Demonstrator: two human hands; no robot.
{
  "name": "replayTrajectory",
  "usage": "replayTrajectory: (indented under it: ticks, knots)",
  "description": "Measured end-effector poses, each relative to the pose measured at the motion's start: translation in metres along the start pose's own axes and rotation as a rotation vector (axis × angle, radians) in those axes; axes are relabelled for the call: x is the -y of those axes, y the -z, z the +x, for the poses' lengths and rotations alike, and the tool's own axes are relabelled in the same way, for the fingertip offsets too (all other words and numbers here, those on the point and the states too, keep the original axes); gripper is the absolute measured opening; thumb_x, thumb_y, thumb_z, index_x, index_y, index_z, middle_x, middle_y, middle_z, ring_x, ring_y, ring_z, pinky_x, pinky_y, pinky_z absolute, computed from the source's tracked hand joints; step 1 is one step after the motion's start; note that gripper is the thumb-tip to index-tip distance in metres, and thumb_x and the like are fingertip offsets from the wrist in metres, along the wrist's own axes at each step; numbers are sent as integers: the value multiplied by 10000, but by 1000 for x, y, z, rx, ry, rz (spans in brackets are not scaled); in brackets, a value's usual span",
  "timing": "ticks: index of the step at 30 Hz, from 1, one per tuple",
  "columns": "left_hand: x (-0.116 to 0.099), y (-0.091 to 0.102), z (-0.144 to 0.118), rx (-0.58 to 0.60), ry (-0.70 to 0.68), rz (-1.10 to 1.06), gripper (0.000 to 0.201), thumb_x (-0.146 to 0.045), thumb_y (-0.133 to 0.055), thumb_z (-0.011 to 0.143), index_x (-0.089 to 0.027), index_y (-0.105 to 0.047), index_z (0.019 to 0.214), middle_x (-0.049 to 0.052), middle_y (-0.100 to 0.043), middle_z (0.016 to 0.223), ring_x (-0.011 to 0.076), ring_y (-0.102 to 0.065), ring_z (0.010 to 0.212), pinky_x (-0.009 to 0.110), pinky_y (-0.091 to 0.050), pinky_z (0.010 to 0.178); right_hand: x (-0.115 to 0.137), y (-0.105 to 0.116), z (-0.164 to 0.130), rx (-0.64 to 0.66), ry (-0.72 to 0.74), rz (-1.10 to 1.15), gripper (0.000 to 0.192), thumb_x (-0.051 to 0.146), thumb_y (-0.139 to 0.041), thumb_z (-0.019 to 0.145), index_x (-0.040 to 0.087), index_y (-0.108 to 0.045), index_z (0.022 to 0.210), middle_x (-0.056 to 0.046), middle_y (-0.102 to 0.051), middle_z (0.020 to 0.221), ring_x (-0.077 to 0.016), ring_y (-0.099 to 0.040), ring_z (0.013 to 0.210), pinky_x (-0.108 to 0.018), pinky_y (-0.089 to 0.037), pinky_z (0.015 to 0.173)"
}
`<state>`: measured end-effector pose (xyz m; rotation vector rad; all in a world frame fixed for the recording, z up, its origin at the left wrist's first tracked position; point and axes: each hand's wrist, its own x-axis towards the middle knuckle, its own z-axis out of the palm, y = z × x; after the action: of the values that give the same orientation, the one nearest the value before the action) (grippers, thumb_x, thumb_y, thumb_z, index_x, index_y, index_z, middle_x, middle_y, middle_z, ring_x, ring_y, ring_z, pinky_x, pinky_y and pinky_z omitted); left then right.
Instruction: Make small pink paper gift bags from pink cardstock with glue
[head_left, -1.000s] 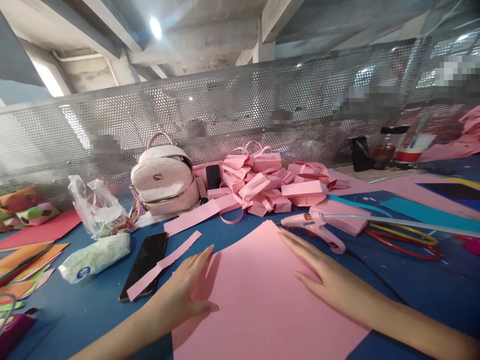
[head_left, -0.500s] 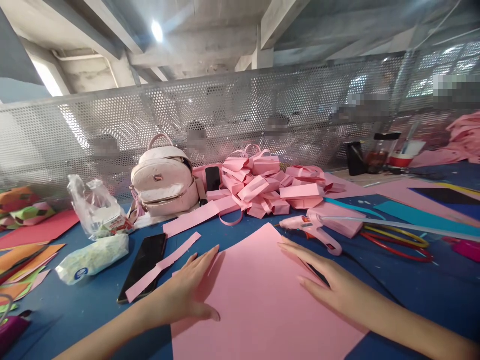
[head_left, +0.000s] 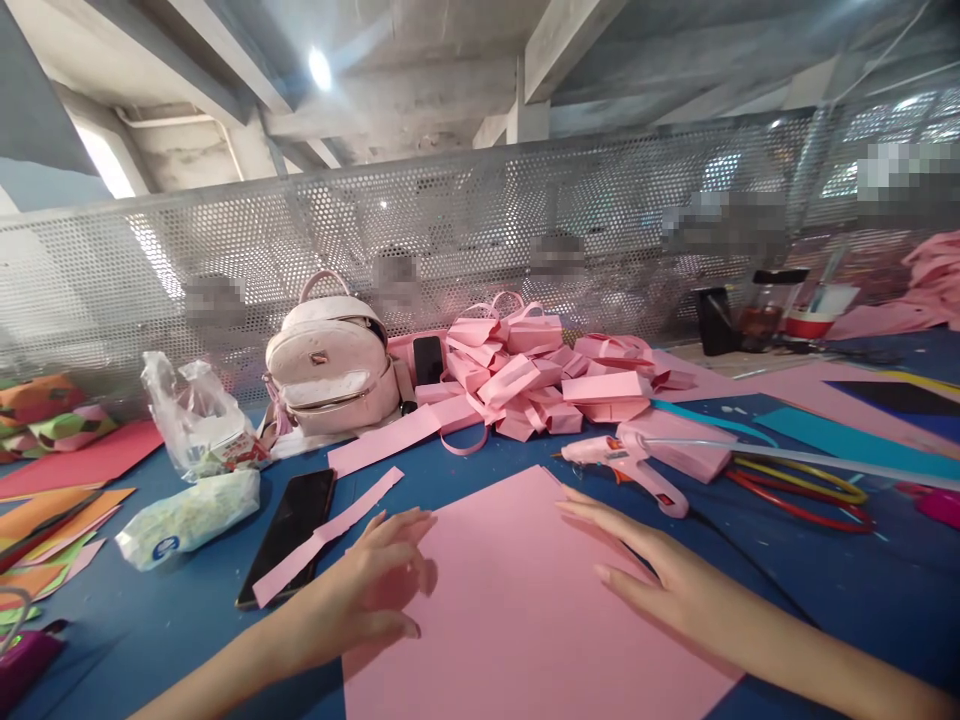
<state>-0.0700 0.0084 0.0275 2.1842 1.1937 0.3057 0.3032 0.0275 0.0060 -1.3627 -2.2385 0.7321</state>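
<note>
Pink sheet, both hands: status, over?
Left hand open, at pink sheet's left edge. Right hand flat on its right edge. Sheet flat on blue table. Glue gun just beyond, apart.

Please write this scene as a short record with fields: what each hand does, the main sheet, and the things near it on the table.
left hand: flat on the left edge of the sheet, fingers spread, holding nothing
right hand: flat on the right part of the sheet, palm down, holding nothing
pink paper sheet: lies flat on the blue table
glue gun: pink, lying beyond the right hand, apart from it
phone: dark, left of the sheet, a pink paper strip across it
pink folded boxes: piled at the back
backpack: pale pink, left of the pile
</note>
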Motion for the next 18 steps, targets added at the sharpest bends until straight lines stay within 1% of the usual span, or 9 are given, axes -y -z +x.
replayTrajectory:
  ticks: [1,2,3,5,8,11,13,15,18]
  knots:
    - [0,0,-2,-13,0,-7,182,-305,-789,810,-311,-749,987,-17,-344,1629,307,-220,1535,548,-118,1255,-1,0,0,1,-1,-4,580,399,-522,914,204,-533,1460,-97,-374,1603,-310,-305,1491,-503,-227,1211]
    - [-1,-1,-4,-25,2,-14,95,-255,-779,808,-301,-757,888,-36,-354,1622,310,-239,1529,544,-126,1256,-1,-1,0,6,-4,-9,582,405,-520,914,202,-534,1459,-97,-373,1604,-310,-307,1491,-505,-225,1212]
    - [0,-1,-5,-36,7,-17,92,-203,-767,802,-291,-757,827,-45,-362,1617,315,-264,1519,540,-134,1255,-2,-1,0,12,-7,-13,586,414,-518,914,201,-533,1460,-96,-370,1606,-311,-313,1489,-508,-225,1211]
    - [0,-3,-6,-49,20,-5,150,-118,-741,784,-267,-755,784,-33,-374,1609,333,-307,1499,546,-141,1252,-2,-1,1,25,-9,-19,598,432,-515,917,200,-523,1468,-91,-352,1614,-313,-324,1485,-509,-228,1211]
    - [2,-7,-7,-56,-11,61,147,-96,-699,809,-237,-744,803,8,-385,1599,350,-339,1478,564,-151,1244,-4,-3,3,42,0,-32,612,446,-503,931,195,-494,1490,-85,-312,1632,-309,-312,1490,-503,-222,1213]
    - [3,-10,-9,-83,-112,153,158,-91,-638,859,-230,-705,823,20,-419,1573,325,-383,1450,564,-163,1242,-8,-6,2,50,15,-54,611,437,-497,947,208,-461,1512,-75,-279,1646,-298,-277,1504,-497,-206,1217]
    - [4,-10,-14,-102,-155,208,181,-85,-586,895,-236,-675,848,19,-443,1554,301,-399,1438,562,-166,1242,-12,-7,1,48,24,-66,609,447,-495,958,230,-441,1525,-64,-262,1653,-294,-259,1510,-501,-197,1217]
    - [8,-9,-23,-123,-147,234,197,-75,-554,912,-241,-656,879,18,-444,1554,288,-389,1442,547,-199,1237,-15,-8,0,44,31,-67,608,462,-499,961,240,-440,1525,-64,-259,1655,-301,-263,1508,-509,-199,1214]
    - [14,-5,-40,-169,-103,235,192,-68,-558,905,-239,-647,901,27,-434,1564,299,-363,1456,538,-228,1229,-17,-9,0,33,40,-57,610,461,-510,952,231,-458,1515,-80,-270,1650,-313,-273,1502,-510,-207,1212]
